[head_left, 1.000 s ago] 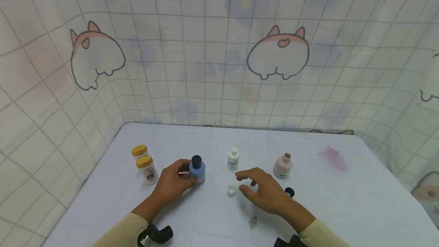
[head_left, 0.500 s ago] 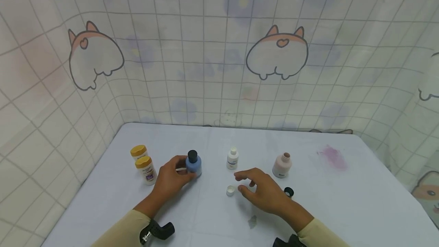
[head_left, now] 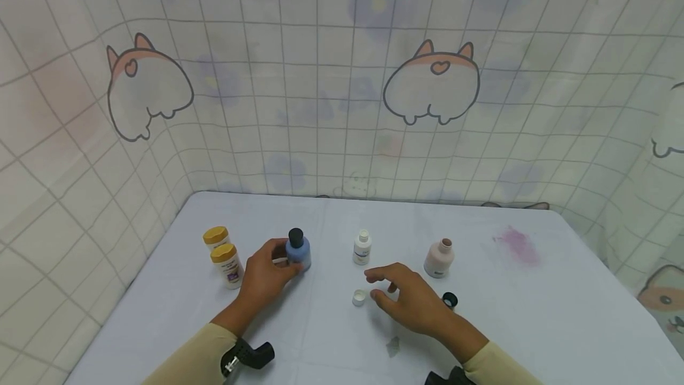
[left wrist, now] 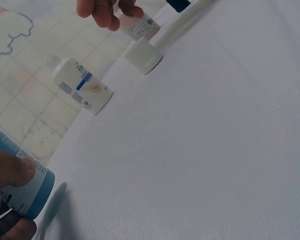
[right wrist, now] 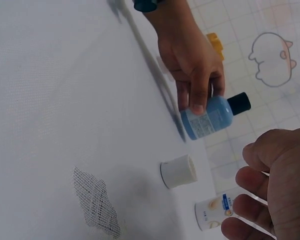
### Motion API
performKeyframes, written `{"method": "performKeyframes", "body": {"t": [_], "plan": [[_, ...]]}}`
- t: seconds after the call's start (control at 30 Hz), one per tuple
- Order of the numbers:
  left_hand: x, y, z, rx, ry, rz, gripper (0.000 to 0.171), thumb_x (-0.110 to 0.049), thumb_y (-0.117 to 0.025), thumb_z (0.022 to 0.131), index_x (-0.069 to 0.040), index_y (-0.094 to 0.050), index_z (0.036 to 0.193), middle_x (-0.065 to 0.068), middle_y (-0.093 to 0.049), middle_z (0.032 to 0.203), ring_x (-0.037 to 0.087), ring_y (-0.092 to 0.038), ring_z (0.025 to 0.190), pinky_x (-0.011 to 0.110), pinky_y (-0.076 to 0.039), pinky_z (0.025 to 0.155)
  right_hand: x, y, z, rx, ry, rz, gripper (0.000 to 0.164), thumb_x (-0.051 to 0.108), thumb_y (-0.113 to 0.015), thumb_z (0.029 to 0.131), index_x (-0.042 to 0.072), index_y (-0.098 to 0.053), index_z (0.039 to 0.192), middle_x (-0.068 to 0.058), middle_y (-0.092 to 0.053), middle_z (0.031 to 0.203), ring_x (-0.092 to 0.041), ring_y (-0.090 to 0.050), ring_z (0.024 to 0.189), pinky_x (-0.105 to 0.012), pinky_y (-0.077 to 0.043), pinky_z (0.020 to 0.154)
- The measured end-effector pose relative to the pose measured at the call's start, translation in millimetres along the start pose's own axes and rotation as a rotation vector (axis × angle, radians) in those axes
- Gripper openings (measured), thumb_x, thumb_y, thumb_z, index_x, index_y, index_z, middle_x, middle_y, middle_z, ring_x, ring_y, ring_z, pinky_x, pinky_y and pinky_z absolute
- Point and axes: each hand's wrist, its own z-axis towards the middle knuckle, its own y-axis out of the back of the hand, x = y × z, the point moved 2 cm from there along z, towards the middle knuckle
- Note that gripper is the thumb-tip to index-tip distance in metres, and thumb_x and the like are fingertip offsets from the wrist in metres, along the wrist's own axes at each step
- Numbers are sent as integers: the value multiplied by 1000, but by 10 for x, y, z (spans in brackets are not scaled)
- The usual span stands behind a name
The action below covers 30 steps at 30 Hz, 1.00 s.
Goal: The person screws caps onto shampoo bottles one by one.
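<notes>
My left hand (head_left: 265,276) grips a blue bottle (head_left: 301,254) with a black cap, thumb on the near side. In the right wrist view the thumb presses beside the label of this bottle (right wrist: 210,120). My right hand (head_left: 408,299) hovers over the table with loosely bent fingers and holds nothing. Just left of its fingertips, a small white cap (head_left: 359,297) lies with its hollow side up. Behind that stands an uncapped white bottle (head_left: 361,248). A pale pink bottle (head_left: 440,260), also without its cap, is upright beyond my right hand.
Two white jars with yellow lids stand left of my left hand, the nearer jar (head_left: 230,267) partly covering the farther one. A black cap (head_left: 450,299) lies by my right wrist. A grid-patterned curtain (head_left: 331,106) hangs behind the white-covered table (head_left: 481,337).
My left hand has carried the blue bottle a little left and farther from me. The right hand has stayed nearly still.
</notes>
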Motion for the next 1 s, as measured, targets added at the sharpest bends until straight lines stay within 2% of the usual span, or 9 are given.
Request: {"method": "performKeyframes", "body": {"t": [0.37, 0.7, 0.83, 1.0], "plan": [[42, -5, 52, -37, 4, -11, 57, -23, -82, 73, -11, -55, 121, 6, -62, 114, 17, -62, 101, 30, -54, 82, -12, -23, 3, 8, -2, 2, 34, 25, -66, 89, 32, -56, 121, 20, -54, 119, -6, -55, 87, -29, -52, 75], [41, 7, 59, -55, 44, 12, 56, -21, -81, 74, -10, -54, 122, 8, -62, 115, 21, -61, 104, 34, -53, 84, -19, -36, -9, 13, -7, 12, 34, 24, -66, 89, 31, -57, 121, 19, -55, 119, -5, -55, 87, -30, -53, 76], [71, -3, 64, -68, 43, 25, 56, -22, -81, 74, -11, -54, 122, 8, -63, 115, 21, -61, 103, 34, -53, 84, -29, -44, -12, 20, -13, 27, 34, 24, -65, 90, 30, -57, 122, 18, -55, 119, -8, -57, 90, -31, -53, 77], [74, 4, 57, -75, 36, 30, 56, -21, -82, 74, -10, -54, 121, 10, -63, 114, 22, -62, 101, 36, -54, 83, -31, -41, -16, 24, -23, 14, 34, 25, -65, 90, 30, -57, 122, 18, -54, 119, -7, -56, 88, -31, -53, 77]]}}
